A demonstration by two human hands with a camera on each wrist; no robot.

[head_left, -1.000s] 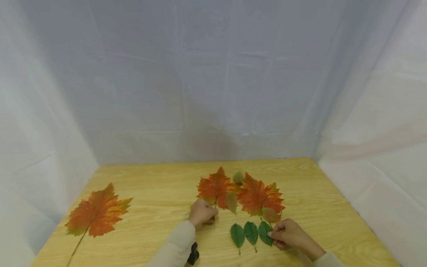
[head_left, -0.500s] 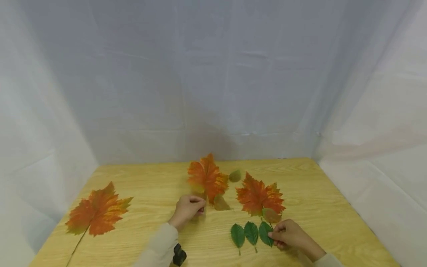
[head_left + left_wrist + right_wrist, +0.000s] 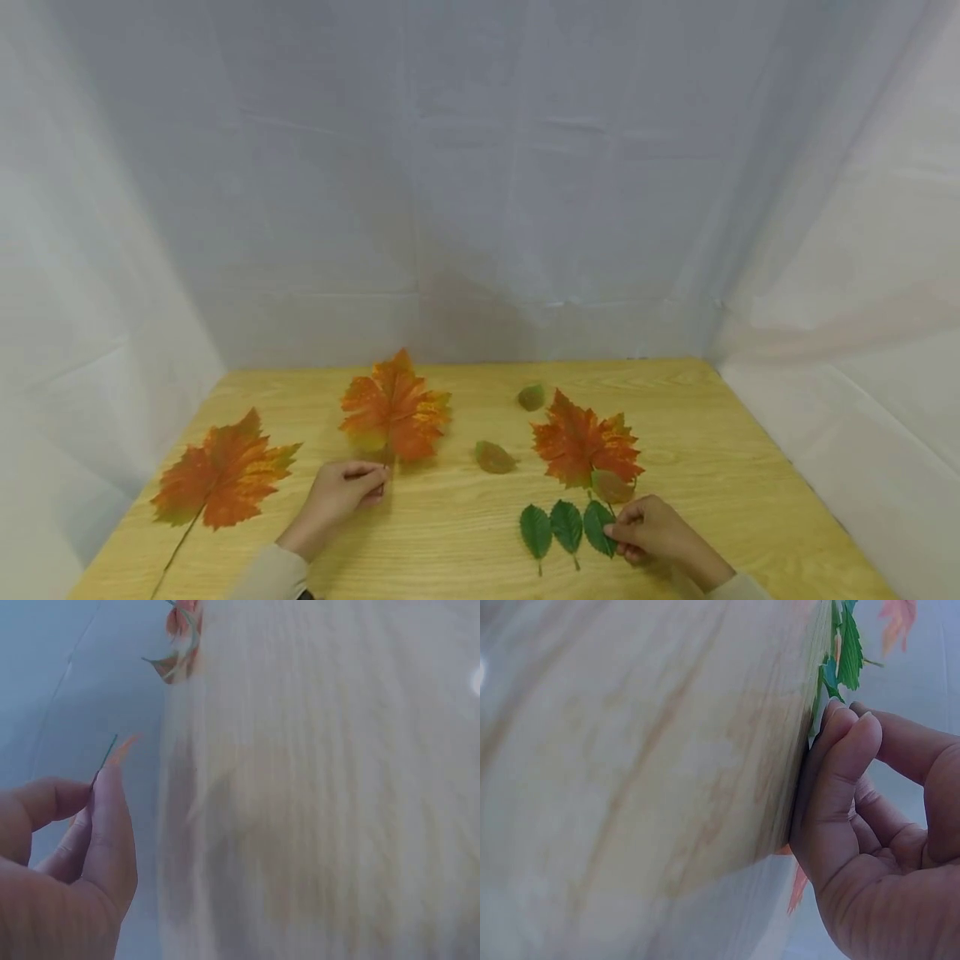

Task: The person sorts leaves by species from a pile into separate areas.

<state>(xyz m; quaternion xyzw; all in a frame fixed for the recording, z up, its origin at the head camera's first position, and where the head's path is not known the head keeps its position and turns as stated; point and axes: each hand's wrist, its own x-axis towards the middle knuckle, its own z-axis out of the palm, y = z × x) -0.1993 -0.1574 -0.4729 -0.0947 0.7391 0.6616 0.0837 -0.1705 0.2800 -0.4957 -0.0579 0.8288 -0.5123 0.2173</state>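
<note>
Between thumb and fingertips, my left hand [image 3: 335, 498] pinches the thin stem of an orange-red artificial maple leaf [image 3: 397, 408], raised a little off the table. My right hand [image 3: 651, 532] pinches the right edge of a green serrated leaf [image 3: 597, 525], the rightmost of three in a row. The other two, a middle green leaf [image 3: 566, 525] and a left green leaf [image 3: 536, 531], lie beside it. Just beyond lies a second maple leaf [image 3: 581, 440], its stem running toward my right fingers; a small brownish-green leaf [image 3: 611, 486] overlaps its base.
A third maple leaf [image 3: 221, 471] with a long stem lies on the left of the wooden table [image 3: 435, 542]. Two small leaves, one olive-brown [image 3: 493, 457] and one green [image 3: 531, 397], lie near the middle. White sheeting [image 3: 480, 208] encloses the back and sides.
My left hand has carried its maple leaf leftward, away from the one on the right. The olive-brown leaf shifted left and turned along the way. My right hand stayed in place.
</note>
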